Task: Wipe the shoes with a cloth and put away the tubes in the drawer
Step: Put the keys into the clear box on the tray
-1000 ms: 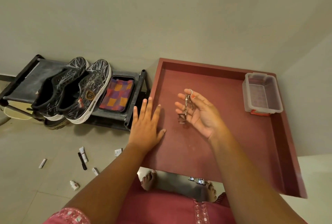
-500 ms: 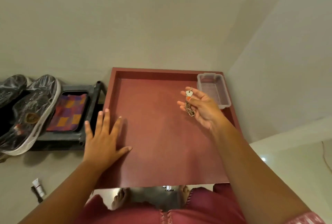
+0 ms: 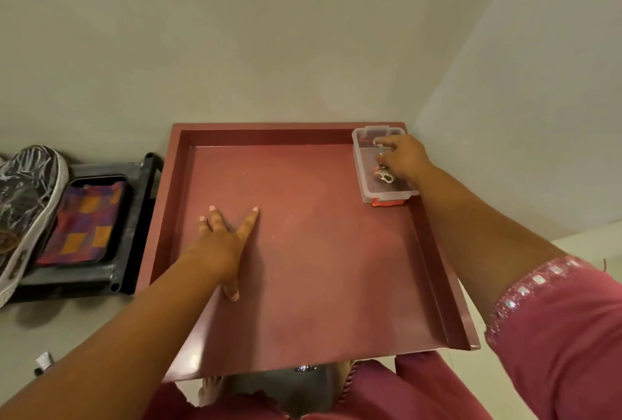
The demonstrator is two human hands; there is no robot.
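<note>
Keys [image 3: 383, 173] were pinched by the right hand [image 3: 404, 159] over the clear box [image 3: 365, 184] in the drawer [image 3: 303, 268]. Left hand [image 3: 223, 244] was pressed flat, fingers spread. One tube [image 3: 43, 359] remained on the floor; tipping the box was judged possible.

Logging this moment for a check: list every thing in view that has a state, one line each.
Dark red drawer: pulled open.
Clear plastic box: lidless, in the drawer's far right corner.
Metal key bunch: lowered into the box, held.
Right hand: pinching the keys.
Left hand: flat on the drawer floor, fingers spread.
Patterned cloth: lying flat on the rack.
Black shoe: on the rack.
</note>
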